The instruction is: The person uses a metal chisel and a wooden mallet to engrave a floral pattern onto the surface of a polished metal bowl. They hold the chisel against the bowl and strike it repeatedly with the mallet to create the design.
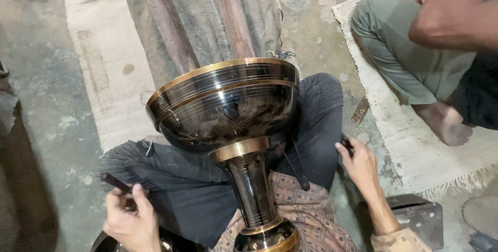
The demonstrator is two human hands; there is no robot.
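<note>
A large black vase [228, 106] with gold bands and engraved lines lies across my lap, its wide bowl pointing away and its narrow neck [252, 189] toward me. My left hand [130, 220] is closed around a thin dark tool [115, 182] at the lower left, apart from the vase. My right hand [359, 165] sits to the right of my knee, its fingers curled on a small dark object [346, 144] that is mostly hidden. Neither hand touches the vase.
Another person sits cross-legged at the right on a pale fringed mat [410, 143], with a bare foot [448, 125] and a forearm [456, 10] in view. Wooden beams [168, 23] lie ahead on cloth. A ribbed mat [111, 65] covers the concrete floor at left. A dark block [417, 215] sits at lower right.
</note>
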